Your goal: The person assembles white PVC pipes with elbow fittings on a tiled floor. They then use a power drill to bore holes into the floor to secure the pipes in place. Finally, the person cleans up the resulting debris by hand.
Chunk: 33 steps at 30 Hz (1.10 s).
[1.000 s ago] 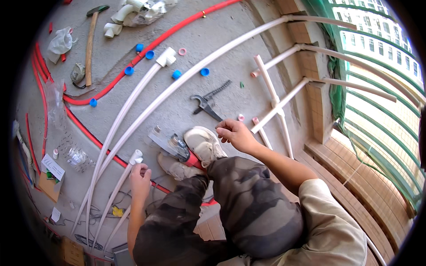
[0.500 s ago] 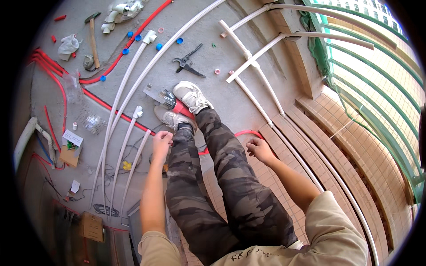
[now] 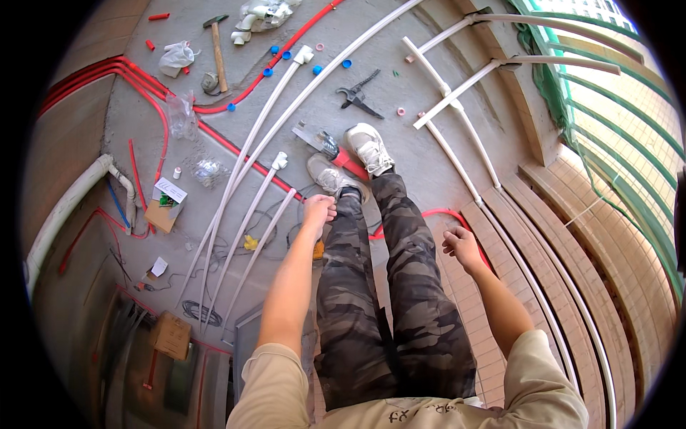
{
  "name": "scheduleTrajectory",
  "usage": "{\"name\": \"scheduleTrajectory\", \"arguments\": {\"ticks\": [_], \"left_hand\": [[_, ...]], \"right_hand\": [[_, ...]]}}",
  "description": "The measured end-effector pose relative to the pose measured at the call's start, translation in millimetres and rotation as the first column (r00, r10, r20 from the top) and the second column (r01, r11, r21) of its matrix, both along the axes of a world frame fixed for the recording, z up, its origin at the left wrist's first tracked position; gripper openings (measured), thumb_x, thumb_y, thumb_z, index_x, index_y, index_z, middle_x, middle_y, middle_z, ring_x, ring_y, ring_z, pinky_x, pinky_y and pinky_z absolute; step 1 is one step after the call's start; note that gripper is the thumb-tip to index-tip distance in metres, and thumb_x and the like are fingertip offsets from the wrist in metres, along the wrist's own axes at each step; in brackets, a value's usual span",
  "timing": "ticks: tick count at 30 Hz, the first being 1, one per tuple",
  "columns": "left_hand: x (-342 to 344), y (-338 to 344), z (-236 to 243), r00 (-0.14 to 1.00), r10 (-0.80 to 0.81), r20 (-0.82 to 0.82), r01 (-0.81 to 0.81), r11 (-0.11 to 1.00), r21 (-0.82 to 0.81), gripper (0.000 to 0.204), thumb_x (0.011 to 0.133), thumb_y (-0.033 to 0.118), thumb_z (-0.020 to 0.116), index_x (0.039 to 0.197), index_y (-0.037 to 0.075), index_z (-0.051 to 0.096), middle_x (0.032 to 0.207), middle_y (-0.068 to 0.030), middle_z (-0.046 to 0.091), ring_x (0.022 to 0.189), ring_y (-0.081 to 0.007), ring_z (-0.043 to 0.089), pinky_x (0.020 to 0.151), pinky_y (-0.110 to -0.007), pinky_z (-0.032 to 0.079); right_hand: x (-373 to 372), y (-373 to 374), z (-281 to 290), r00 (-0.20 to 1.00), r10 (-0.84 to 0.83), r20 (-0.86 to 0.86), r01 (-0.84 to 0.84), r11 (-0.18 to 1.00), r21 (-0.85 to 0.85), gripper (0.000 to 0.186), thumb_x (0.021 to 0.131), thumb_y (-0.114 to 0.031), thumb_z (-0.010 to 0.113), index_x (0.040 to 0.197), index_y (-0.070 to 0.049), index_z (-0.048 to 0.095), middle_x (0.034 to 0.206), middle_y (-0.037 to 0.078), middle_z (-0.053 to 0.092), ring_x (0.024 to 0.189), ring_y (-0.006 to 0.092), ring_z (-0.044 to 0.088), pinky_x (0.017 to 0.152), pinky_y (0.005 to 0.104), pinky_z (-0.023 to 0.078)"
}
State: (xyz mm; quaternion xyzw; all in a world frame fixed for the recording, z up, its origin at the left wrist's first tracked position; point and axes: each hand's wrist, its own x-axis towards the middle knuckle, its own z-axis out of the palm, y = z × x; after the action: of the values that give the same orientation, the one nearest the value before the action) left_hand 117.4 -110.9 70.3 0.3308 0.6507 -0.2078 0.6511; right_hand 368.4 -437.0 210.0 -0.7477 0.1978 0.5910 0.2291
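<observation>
Your left hand (image 3: 320, 209) hangs beside your left shin, its fingers curled; whether they pinch anything, I cannot tell. The end of a white pipe (image 3: 269, 230) stops just beside it, and more pipes fan out on that side, leaving only narrow lanes of concrete floor (image 3: 436, 175). Your right hand (image 3: 462, 247) hangs beyond the right leg, fingers loosely bent in — whether the tips meet is hidden. A curved red pipe (image 3: 443, 212) passes near it, by the edge of the tiled ledge (image 3: 513, 229). The red-handled tool (image 3: 350, 164) lies between your shoes (image 3: 371, 151), its metal plate pointing toward the left. Ahead of your toes there's more room — concrete reaching to the black pipe cutter (image 3: 351, 94), bounded rightward by the white pipe cross (image 3: 450, 98).
</observation>
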Motion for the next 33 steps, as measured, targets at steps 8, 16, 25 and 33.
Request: {"name": "scheduleTrajectory", "arguments": {"ticks": [8,16,25,33], "left_hand": [[44.1,-62.0,-37.9,0.998,-0.066,0.023,0.064,0.996,0.067,0.016,0.095,0.019,0.068,0.098,0.003,0.069,0.079,-0.0037,0.067,0.065,-0.0129,0.064,0.058,-0.028,0.049],[37.0,-83.3,33.6,0.961,-0.272,-0.056,0.277,0.945,0.172,0.015,0.092,0.017,0.070,0.095,0.002,0.070,0.079,-0.0033,0.067,0.065,-0.0117,0.063,0.058,-0.028,0.048],[12.1,-33.1,140.4,0.981,-0.181,-0.075,0.195,0.928,0.316,0.015,0.097,0.017,0.068,0.100,0.003,0.069,0.081,-0.0031,0.067,0.066,-0.0112,0.063,0.060,-0.026,0.050],[-95.5,-76.3,202.7,0.965,-0.173,-0.195,0.212,0.957,0.199,0.014,0.094,0.017,0.069,0.098,0.003,0.070,0.080,-0.0038,0.068,0.068,-0.0117,0.066,0.060,-0.027,0.051]], "right_hand": [[-10.2,-40.1,5.7,0.999,-0.039,-0.012,0.039,0.999,-0.033,0.021,0.102,-0.021,0.064,0.098,-0.001,0.068,0.082,0.006,0.069,0.067,0.0132,0.065,0.061,0.0289,0.050],[6.9,-59.2,31.6,0.996,-0.083,-0.032,0.084,0.996,0.035,0.022,0.101,-0.021,0.065,0.094,-0.001,0.067,0.079,0.006,0.069,0.065,0.0129,0.065,0.059,0.0301,0.049],[56.8,-61.0,62.4,0.996,-0.072,0.052,0.065,0.989,0.130,0.021,0.099,-0.019,0.064,0.094,0.001,0.065,0.080,0.008,0.068,0.064,0.0150,0.066,0.060,0.0315,0.050],[30.8,-83.7,81.5,0.998,-0.021,0.062,0.018,0.998,0.056,0.021,0.099,-0.020,0.064,0.095,0.001,0.065,0.079,0.008,0.069,0.063,0.0149,0.066,0.059,0.0309,0.050]]}}
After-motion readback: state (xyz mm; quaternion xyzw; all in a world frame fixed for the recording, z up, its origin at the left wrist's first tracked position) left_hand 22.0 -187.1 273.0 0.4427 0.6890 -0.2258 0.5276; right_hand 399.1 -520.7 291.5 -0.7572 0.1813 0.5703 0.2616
